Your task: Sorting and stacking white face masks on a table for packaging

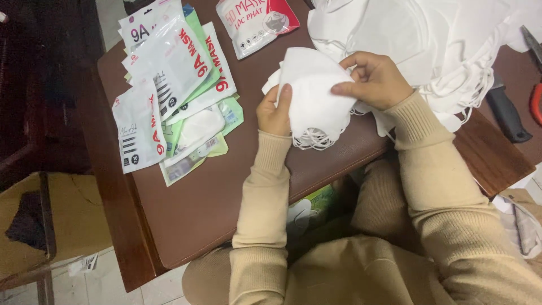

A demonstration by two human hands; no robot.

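While both hands pinched white mask stack (313, 93), it sat over brown table (226, 192) near edge. L hand (275, 113) clamped lower-left edge, R hand (375, 79) gripped upper-right side. Long axis ran L-R betw grips. Packets (169, 85) lay left of stack, loose mask pile (429, 39) behind.

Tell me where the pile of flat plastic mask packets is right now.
In the head view, the pile of flat plastic mask packets lies on the brown table's left part, left of the left hand holding white folded masks.
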